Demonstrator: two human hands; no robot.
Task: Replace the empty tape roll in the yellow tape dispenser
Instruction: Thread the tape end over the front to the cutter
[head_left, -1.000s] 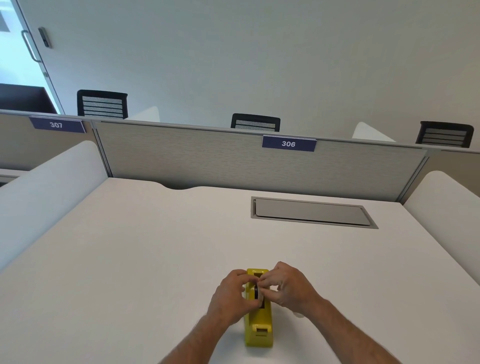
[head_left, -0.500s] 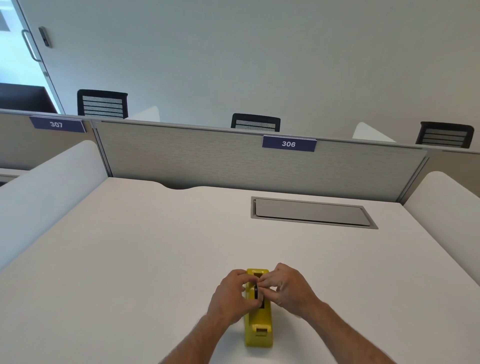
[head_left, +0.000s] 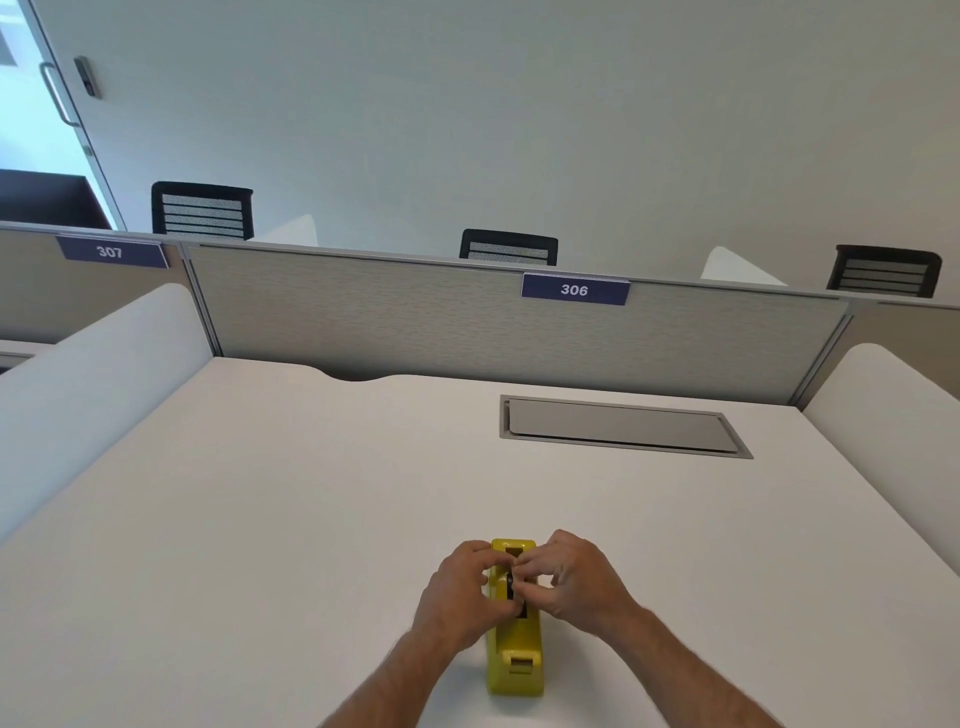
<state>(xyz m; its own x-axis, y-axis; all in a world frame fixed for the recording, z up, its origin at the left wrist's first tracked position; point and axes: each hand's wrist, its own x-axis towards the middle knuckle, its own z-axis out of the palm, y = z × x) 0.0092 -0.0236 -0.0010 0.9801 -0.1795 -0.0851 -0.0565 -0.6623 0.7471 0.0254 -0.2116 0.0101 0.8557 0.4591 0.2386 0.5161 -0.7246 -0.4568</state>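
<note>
The yellow tape dispenser (head_left: 515, 656) stands on the white desk (head_left: 291, 519) near its front edge, cutter end toward me. My left hand (head_left: 462, 592) grips its left side, and my right hand (head_left: 569, 577) comes in from the right. The fingertips of both hands meet over the dispenser's open slot, pinching a small dark tape roll or core (head_left: 511, 582) that sits in it. Most of that roll is hidden by my fingers.
A grey flip-up cable cover (head_left: 621, 426) is set into the desk at the back right. A fabric partition (head_left: 467, 327) labelled 306 closes the far edge, white side dividers (head_left: 98, 374) flank the desk, and black chair backs show behind.
Both hands stay on the dispenser; the fingers have shifted only slightly over the slot. The dispenser has not moved.
</note>
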